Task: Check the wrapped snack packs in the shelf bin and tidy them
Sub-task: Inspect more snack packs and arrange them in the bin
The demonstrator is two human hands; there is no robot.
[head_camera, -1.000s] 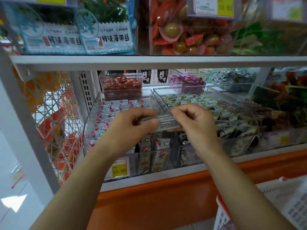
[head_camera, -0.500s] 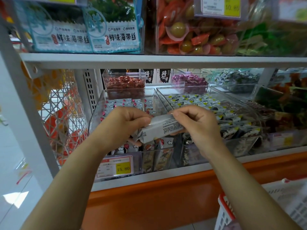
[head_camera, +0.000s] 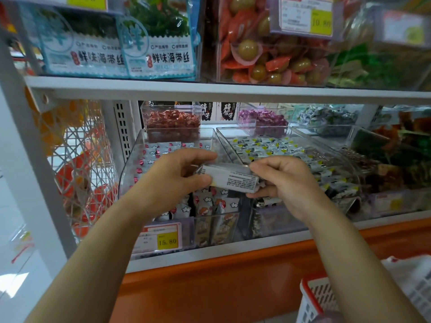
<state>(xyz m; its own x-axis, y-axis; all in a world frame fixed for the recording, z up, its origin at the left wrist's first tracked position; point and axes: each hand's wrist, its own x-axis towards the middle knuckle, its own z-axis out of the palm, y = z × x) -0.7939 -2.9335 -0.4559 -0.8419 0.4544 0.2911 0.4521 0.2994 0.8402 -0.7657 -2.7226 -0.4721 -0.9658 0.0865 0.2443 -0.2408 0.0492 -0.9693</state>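
Both hands pinch one snack pack above the clear bin, left hand and right hand on its ends. Looks light, crinkly, probably slippery, so I'd grip those sealed ends.

snack pack between left hand and right hand, in front of left bin | right bin just beside it | price tag on left bin's front | basket lower right
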